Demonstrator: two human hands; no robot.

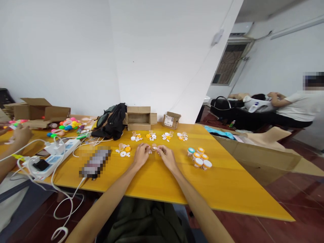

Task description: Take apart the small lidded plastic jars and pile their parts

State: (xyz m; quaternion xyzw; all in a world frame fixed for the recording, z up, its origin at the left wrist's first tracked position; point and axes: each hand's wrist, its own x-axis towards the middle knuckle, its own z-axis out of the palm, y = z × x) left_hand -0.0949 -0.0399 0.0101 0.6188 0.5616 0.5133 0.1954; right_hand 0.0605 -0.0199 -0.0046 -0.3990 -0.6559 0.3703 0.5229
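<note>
My left hand (141,153) and my right hand (165,155) rest close together on the yellow table (227,189), fingers curled and pinched around a small clear and white part (153,147) between them. What exactly each hand grips is too small to make out. Just left of my left hand lie small white and orange pieces (124,150). Right of my right hand stands a cluster of small capped jars (199,157) with orange, white and teal lids. Further back, several little heaps of white and orange parts (152,136) lie in a row.
Open cardboard boxes (139,118) and a black bag (113,122) stand at the back edge. Power strips with white cables (54,152) lie at the left, near colourful toys (66,125). Another person's hand (21,134) works at far left. A seated person (298,106) is at right.
</note>
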